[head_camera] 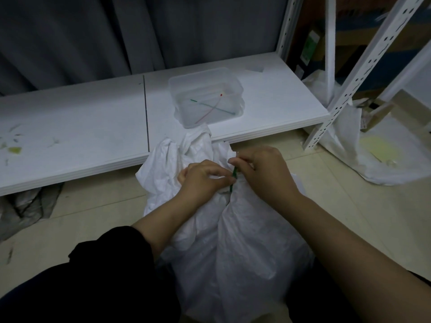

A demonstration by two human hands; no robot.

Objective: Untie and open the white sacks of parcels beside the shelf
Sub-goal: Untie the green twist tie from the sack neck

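A white woven sack (233, 234) stands on the floor between my knees, its gathered neck leaning toward the shelf. A green tie (233, 177) wraps the neck. My left hand (203, 178) grips the bunched neck just left of the tie, fingers curled. My right hand (261, 169) pinches the upper end of the green tie between thumb and fingers. The sack's contents are hidden.
A low white shelf board (93, 136) runs across ahead, carrying a clear plastic tub (231, 87) that holds green and red ties. White perforated shelf posts (363, 73) rise at right. Another white sack (349, 145) lies behind them. Grey plastic (25, 206) lies under the board at left.
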